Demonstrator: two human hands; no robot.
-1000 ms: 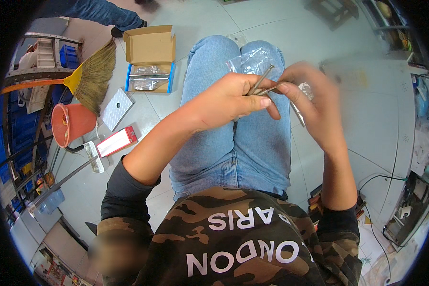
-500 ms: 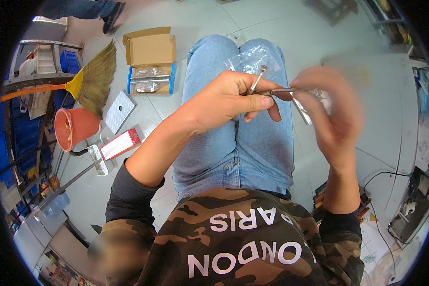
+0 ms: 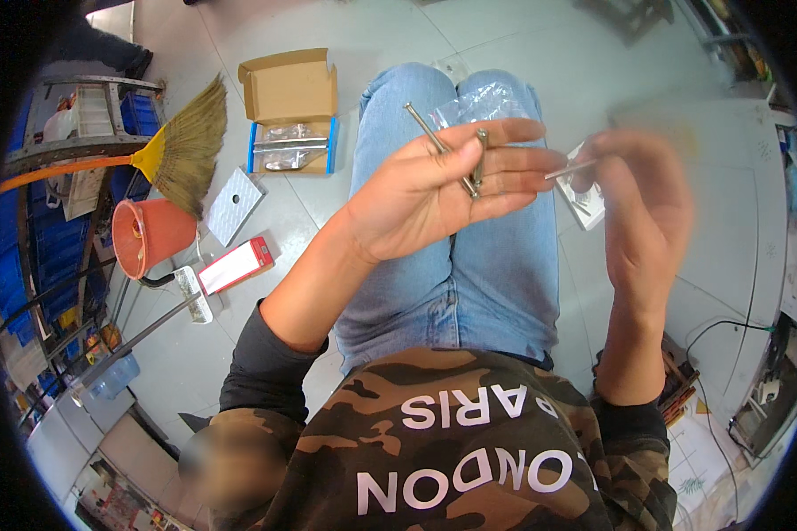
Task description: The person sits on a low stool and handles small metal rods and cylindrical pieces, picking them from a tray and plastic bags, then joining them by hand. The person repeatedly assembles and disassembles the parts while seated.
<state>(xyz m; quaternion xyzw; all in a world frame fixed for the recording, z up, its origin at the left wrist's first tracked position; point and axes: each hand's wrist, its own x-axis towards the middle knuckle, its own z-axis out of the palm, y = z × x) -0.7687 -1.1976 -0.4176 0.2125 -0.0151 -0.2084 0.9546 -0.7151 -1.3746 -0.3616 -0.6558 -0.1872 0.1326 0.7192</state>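
Note:
My left hand [image 3: 407,199] is turned palm up over my lap, its fingers stretched to the right. Its thumb presses a long metal rod [image 3: 423,124] across the palm, and a shorter metal rod [image 3: 481,157] with a wider end lies against the fingers; both resemble bolts. My right hand [image 3: 642,230] is raised to the right, its fingers blurred. Between its thumb and fingers it pinches a thin metal rod [image 3: 568,170], whose free end lies close to my left fingertips. A clear plastic bag [image 3: 496,97] rests on my right thigh.
An opened cardboard box [image 3: 288,88] with blue sides holds rods and a bag. Left on the floor are a broom [image 3: 186,146], an orange bucket [image 3: 150,239], a grey plate [image 3: 235,208] and a red-and-white box [image 3: 236,268]. A white tray [image 3: 589,212] stands beyond my right leg.
My left hand has turned palm up with its fingers straightened, showing the rods in it. The thin rod in my right hand has moved right, away from the left hand's grip.

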